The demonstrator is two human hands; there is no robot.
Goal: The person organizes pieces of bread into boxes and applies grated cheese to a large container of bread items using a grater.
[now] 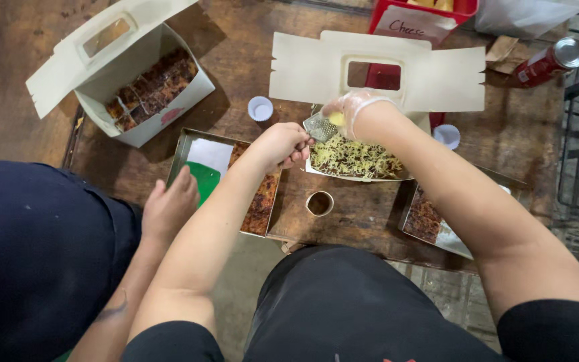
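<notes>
Your left hand (283, 144) grips the small grater (319, 127); your gloved right hand (353, 106) pinches the cheese block (336, 119) against it, above the open cake box (353, 159).

Small metal grater (319, 127) tilted over yellow cheese-topped cake (355, 159).

Both forearms reach forward, converging. The bare left hand (283, 144) is curled closed in a grip; the gloved right hand (351, 107), just beyond it, pinches shut, fingers bent downward.
</notes>
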